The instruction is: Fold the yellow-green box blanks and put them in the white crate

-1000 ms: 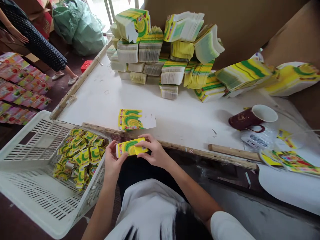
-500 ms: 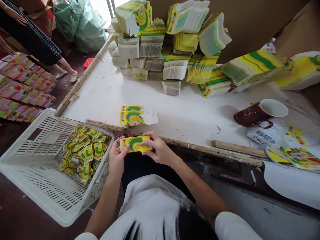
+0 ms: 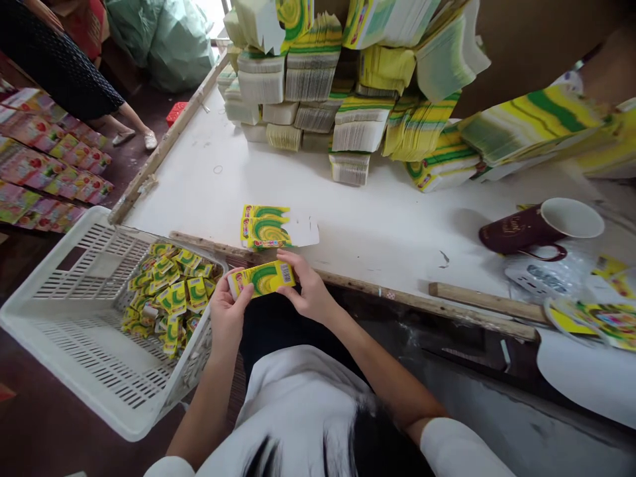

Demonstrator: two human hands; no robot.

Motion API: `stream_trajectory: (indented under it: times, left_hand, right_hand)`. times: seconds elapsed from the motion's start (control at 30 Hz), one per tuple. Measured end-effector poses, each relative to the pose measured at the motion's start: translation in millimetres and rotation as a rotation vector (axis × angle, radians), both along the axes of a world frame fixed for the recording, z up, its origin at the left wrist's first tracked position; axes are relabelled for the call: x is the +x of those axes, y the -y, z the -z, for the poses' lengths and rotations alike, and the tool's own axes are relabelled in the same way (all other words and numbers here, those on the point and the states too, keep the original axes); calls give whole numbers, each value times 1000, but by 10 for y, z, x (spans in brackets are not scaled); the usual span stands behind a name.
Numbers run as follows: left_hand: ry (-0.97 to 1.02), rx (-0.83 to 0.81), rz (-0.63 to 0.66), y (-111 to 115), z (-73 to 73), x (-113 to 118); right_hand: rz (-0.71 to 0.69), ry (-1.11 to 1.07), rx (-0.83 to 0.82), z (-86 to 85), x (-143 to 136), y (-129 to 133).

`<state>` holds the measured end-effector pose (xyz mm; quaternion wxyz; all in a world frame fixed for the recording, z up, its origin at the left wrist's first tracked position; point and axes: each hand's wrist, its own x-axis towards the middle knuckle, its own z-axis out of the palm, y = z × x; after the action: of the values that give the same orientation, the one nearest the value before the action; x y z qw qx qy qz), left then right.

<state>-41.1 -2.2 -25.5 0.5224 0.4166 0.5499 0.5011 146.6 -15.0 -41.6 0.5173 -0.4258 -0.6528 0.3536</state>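
Between my two hands is a small yellow and green cardboard box (image 3: pixel 263 279), held just in front of the table's near edge. My left hand (image 3: pixel 229 306) pinches its left end, thumb on the front face. At the right end, beside a barcode, my right hand (image 3: pixel 309 289) grips it with thumb and fingers. Past the box, a few flat printed cartons (image 3: pixel 265 228) overlap on the white table (image 3: pixel 199 192). Down to my left, a white plastic basket (image 3: pixel 89 331) holds many small yellow-green boxes (image 3: pixel 173 298) in a heap.
Tall stacks of flat cartons (image 3: pixel 311 79) stand at the table's back. A maroon mug (image 3: pixel 511 228) lies tilted at right, beside a wooden strip (image 3: pixel 487 301). A person in a dark dotted skirt (image 3: pixel 74 73) stands at left near piled pink boxes (image 3: pixel 40 159).
The flap at the box's right end, under my right fingers before, now lies flat with its barcode showing. The box has tilted up at its right end. The view has shifted slightly.
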Motion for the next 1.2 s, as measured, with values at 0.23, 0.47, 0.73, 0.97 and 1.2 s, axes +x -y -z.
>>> stream_trajectory:
  times: [0.23, 0.47, 0.73, 0.97, 1.2]
  left_hand:
    - [-664, 264, -483, -138, -273, -1156]
    - [-689, 232, -466, -67, -112, -1257]
    - [-50, 85, 97, -21, 75, -88]
    - [241, 205, -43, -159, -94, 317]
    - [371, 254, -174, -202, -178, 327]
  right_hand:
    - [225, 253, 41, -229, 41, -399]
    - [276, 683, -169, -241, 64, -773]
    - [259, 544, -49, -455, -60, -468]
    - [-131, -53, -177, -293, -370, 31]
    - [-243, -336, -371, -119, -540, 115]
